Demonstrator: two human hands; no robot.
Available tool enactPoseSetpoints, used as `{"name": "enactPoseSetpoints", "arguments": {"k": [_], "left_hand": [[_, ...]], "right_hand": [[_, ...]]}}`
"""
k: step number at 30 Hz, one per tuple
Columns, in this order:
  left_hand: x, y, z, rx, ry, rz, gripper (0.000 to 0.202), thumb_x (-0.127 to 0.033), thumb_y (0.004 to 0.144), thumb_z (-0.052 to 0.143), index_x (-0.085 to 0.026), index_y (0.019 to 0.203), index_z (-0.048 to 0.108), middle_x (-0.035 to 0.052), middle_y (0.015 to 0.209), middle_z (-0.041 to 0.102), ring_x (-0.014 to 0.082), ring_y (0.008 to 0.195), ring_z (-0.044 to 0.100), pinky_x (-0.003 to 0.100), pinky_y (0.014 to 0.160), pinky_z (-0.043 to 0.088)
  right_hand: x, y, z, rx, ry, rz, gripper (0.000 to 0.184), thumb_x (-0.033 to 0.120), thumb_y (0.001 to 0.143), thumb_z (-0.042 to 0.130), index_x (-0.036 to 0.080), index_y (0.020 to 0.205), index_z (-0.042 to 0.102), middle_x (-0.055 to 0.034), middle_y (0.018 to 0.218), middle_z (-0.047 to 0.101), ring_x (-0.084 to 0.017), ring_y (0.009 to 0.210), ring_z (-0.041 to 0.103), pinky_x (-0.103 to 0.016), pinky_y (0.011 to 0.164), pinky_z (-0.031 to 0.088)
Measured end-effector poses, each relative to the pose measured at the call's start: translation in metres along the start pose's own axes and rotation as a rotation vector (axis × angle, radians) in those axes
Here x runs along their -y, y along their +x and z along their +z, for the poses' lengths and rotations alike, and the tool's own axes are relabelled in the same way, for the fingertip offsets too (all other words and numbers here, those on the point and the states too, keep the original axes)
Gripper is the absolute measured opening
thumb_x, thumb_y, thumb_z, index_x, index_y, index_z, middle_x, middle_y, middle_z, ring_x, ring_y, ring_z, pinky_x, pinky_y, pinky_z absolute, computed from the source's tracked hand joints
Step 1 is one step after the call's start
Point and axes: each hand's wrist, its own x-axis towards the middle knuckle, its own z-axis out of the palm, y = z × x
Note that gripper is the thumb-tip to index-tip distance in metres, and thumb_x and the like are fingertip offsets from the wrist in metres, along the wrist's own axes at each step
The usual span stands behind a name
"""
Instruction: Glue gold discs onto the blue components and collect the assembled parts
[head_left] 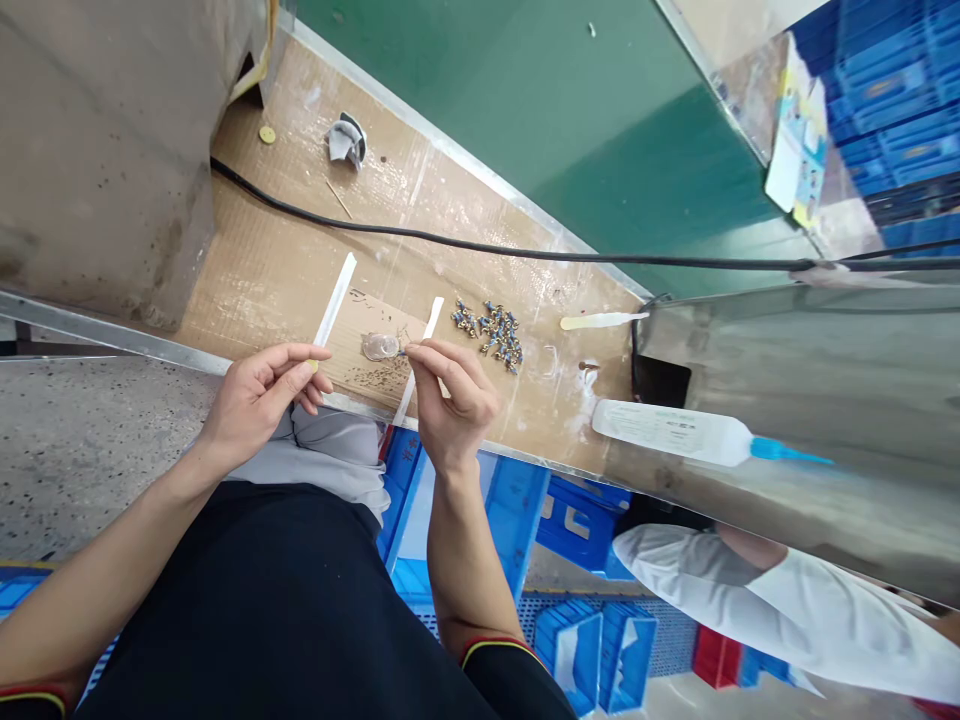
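My left hand point(259, 398) is over the bench's front edge, thumb and index finger pinched together. A small yellowish spot shows at the thumb tip; I cannot tell what it is. Thumb and fingertips of my right hand point(455, 397) pinch a tiny dark bit, too small to name, just right of a clear, shiny plastic-looking piece point(381, 346). That piece lies on a cardboard patch point(360, 378) specked with dark marks, between two white tape strips, the left strip point(335, 298) and the right strip point(433, 318). Several small brass-and-blue parts point(499, 333) lie beyond my right hand.
A black cable point(450, 238) crosses the cardboard-covered bench. To the right are a white bottle with a blue nozzle point(675, 432) and a pale slim stick point(600, 321). Crumpled grey material point(346, 141) lies at the back. Blue crates point(517, 500) stand below; a person's white sleeve point(817, 610) shows right.
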Motion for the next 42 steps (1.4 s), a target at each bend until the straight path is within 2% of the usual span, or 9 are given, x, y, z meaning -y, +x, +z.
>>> {"name": "enactPoseSetpoints", "arguments": {"k": [4,9,16,23,27,34,38,42], "left_hand": [[0.000,0.000,0.000,-0.001,0.003,-0.004,0.034,-0.046,0.111,0.081,-0.018,0.130,0.087,0.0072,0.097,0.088,0.0172,0.075,0.080,0.031,0.075,0.070],[0.001,0.001,0.001,0.001,-0.013,-0.001,0.034,-0.045,0.111,0.081,-0.017,0.130,0.087,0.0073,0.097,0.088,0.0169,0.075,0.080,0.030,0.075,0.070],[0.000,0.001,0.002,-0.006,-0.026,-0.009,0.037,-0.047,0.110,0.083,-0.016,0.131,0.086,0.0079,0.098,0.088,0.0173,0.077,0.080,0.030,0.075,0.071],[-0.002,0.000,0.002,-0.015,-0.019,0.003,0.038,-0.044,0.109,0.085,-0.016,0.134,0.085,0.0079,0.100,0.089,0.0166,0.079,0.080,0.028,0.075,0.070],[0.002,0.000,0.001,-0.007,-0.005,0.006,0.039,-0.043,0.110,0.083,-0.016,0.138,0.083,0.0081,0.104,0.089,0.0164,0.084,0.081,0.027,0.076,0.071],[0.010,0.000,-0.001,0.011,0.038,0.016,0.040,-0.045,0.113,0.081,-0.018,0.143,0.082,0.0087,0.109,0.091,0.0159,0.085,0.084,0.025,0.079,0.070],[0.009,-0.003,0.000,0.013,0.055,0.036,0.040,-0.045,0.113,0.081,-0.019,0.143,0.082,0.0097,0.114,0.092,0.0172,0.090,0.086,0.025,0.079,0.070],[0.004,-0.009,0.006,0.020,0.083,0.049,0.035,-0.041,0.113,0.081,-0.023,0.144,0.083,0.0095,0.124,0.092,0.0184,0.101,0.089,0.024,0.084,0.071]], "right_hand": [[0.000,0.002,0.000,0.012,-0.025,-0.012,0.022,0.030,0.118,0.068,0.032,0.112,0.090,-0.0062,0.112,0.089,-0.026,0.106,0.087,-0.046,0.097,0.074],[-0.001,0.003,0.000,0.015,0.063,-0.009,0.021,0.025,0.117,0.070,0.033,0.113,0.090,-0.0048,0.113,0.089,-0.025,0.107,0.086,-0.045,0.098,0.073],[0.001,0.005,0.002,-0.047,-0.009,0.077,0.017,0.031,0.116,0.072,0.032,0.114,0.089,-0.0059,0.113,0.088,-0.027,0.108,0.085,-0.047,0.102,0.072],[0.001,0.009,0.009,-0.048,-0.017,-0.003,0.021,0.024,0.116,0.069,0.029,0.113,0.089,-0.0061,0.111,0.089,-0.024,0.105,0.086,-0.042,0.098,0.072],[0.000,0.009,0.010,-0.095,-0.015,-0.036,0.019,0.020,0.115,0.071,0.027,0.113,0.089,-0.0058,0.111,0.089,-0.023,0.105,0.086,-0.040,0.097,0.071],[-0.002,0.011,0.009,-0.077,-0.011,-0.023,0.020,0.019,0.114,0.072,0.028,0.114,0.089,-0.0049,0.111,0.089,-0.023,0.105,0.086,-0.040,0.096,0.071],[-0.001,0.011,0.006,-0.151,-0.013,-0.017,0.018,0.018,0.112,0.075,0.029,0.114,0.089,-0.0035,0.110,0.089,-0.022,0.104,0.086,-0.039,0.095,0.071],[0.017,0.002,0.001,-0.215,0.075,0.036,0.016,0.020,0.111,0.079,0.031,0.117,0.089,-0.0016,0.111,0.088,-0.023,0.106,0.085,-0.042,0.096,0.072]]}}
